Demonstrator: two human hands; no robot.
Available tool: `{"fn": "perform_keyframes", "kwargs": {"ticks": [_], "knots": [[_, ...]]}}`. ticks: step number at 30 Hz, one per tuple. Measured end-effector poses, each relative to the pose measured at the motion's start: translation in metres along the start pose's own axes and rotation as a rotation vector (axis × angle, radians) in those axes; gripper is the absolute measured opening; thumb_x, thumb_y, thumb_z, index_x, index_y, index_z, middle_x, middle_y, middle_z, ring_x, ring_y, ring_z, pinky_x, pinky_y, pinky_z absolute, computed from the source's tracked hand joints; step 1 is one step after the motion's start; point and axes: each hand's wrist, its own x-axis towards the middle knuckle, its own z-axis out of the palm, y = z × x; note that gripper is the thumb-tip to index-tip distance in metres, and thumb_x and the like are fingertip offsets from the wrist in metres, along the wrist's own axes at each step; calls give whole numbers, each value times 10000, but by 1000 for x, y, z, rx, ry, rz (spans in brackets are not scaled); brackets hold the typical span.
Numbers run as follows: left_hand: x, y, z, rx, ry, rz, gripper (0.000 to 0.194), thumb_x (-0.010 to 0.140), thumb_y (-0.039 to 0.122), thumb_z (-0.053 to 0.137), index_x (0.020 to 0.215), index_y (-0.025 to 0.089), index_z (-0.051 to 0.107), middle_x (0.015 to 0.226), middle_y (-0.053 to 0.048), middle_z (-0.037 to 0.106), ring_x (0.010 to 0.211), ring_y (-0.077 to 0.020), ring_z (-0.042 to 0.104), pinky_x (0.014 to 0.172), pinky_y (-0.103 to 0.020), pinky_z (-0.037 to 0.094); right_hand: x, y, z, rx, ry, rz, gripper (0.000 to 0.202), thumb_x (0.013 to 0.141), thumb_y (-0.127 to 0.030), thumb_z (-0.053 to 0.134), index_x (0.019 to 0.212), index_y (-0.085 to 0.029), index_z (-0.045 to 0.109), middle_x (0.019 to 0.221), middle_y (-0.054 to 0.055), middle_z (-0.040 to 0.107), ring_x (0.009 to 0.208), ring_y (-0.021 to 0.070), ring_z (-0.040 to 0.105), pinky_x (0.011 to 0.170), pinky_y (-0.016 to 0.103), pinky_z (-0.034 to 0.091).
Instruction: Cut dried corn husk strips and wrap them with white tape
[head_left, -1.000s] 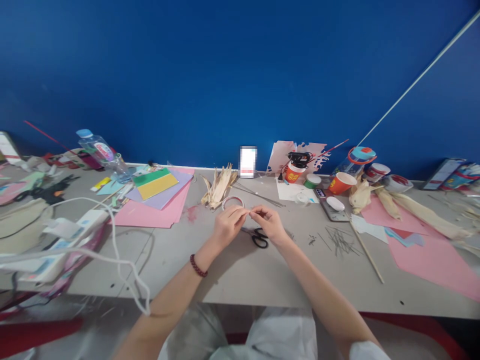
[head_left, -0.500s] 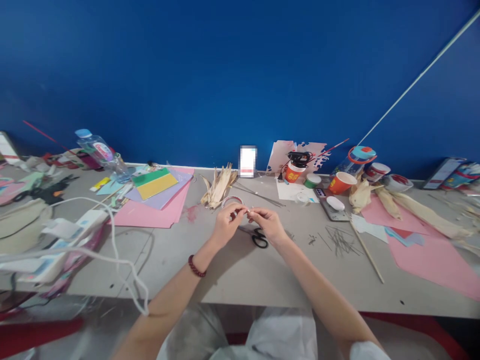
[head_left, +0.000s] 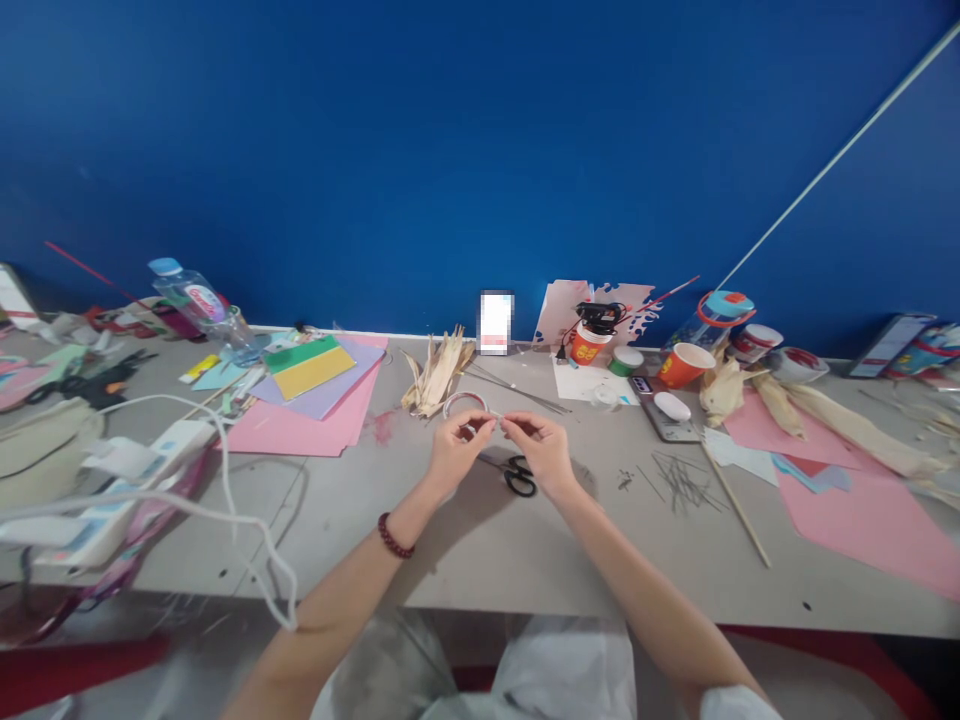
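My left hand (head_left: 459, 448) and my right hand (head_left: 541, 450) are pinched close together over the middle of the grey table. Between their fingertips is something small and pale, too small to name. Black-handled scissors (head_left: 520, 477) lie on the table beneath and between my hands. Just behind my left hand rests a roll of tape (head_left: 465, 403), partly hidden by the fingers. Dried corn husks (head_left: 439, 375) lie behind it, and thin wires (head_left: 521, 389) stretch to their right.
Coloured sheets (head_left: 311, 380), a bottle (head_left: 199, 298) and a power strip (head_left: 112, 515) with white cables are on the left. On the right are an orange cup (head_left: 686, 366), a phone (head_left: 664, 415), scattered wires (head_left: 682, 482), a stick (head_left: 737, 505) and pink paper (head_left: 870, 520).
My fingertips have drawn slightly apart, and my right hand has shifted a little to the right. More of the tape roll shows behind my left hand.
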Motion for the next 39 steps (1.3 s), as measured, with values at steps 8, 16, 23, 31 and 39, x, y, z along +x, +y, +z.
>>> {"fn": "perform_keyframes", "kwargs": {"ticks": [8,16,23,31,39], "knots": [[-1,-3,3,-59,7,-58,186,727,331,637,777,158,682,785,-57,692,707,-146,613,588,-240,465,-4,2,0,-209,54,-257,158,761,-338,613,781,-221,717,812,52,708,774,195,646,725,333,515],[-3,-4,5,-143,39,-139,202,704,335,658,780,149,675,794,-60,688,681,-133,603,585,-233,467,-6,1,1,-332,70,-413,148,801,-307,579,803,-246,713,817,45,712,788,202,647,768,356,507],[-1,0,6,-201,45,-182,209,670,344,679,750,150,672,753,-44,685,637,-116,590,555,-222,457,-8,2,1,-368,83,-490,158,821,-288,561,829,-255,715,822,49,707,788,202,643,772,362,510],[-2,6,5,-205,28,-227,222,662,358,683,744,152,670,715,-48,681,597,-115,581,493,-215,438,-8,6,0,-415,72,-564,180,836,-257,541,889,-251,712,861,54,695,809,197,627,775,360,511],[-2,9,6,-249,48,-281,227,624,345,702,727,144,680,687,-41,669,579,-102,556,501,-199,405,-7,7,2,-448,104,-648,156,822,-189,551,874,-223,694,828,55,692,784,180,624,756,339,514]]}}
